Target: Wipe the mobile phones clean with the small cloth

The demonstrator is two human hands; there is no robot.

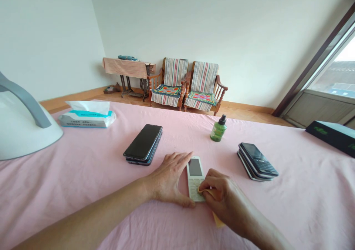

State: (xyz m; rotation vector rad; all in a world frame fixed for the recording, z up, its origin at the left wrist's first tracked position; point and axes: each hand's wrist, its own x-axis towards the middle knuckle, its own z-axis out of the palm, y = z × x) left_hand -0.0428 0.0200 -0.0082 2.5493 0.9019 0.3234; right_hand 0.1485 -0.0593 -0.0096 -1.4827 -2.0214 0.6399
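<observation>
A small white keypad phone (195, 174) lies flat on the pink tablecloth (83, 176) in front of me. My left hand (169, 178) rests beside it, thumb and forefinger pressed against its left edge and bottom corner, holding it still. My right hand (220, 198) is closed on a small yellow cloth (216, 217) and presses it onto the phone's keypad. Part of the cloth hangs out below my palm.
A stack of black smartphones (144, 144) lies to the left, a stack of dark keypad phones (257, 161) to the right. A green spray bottle (218, 128) stands behind. A tissue pack (87, 116), a white lamp base (23, 128) and a dark box (332, 135) sit near the edges.
</observation>
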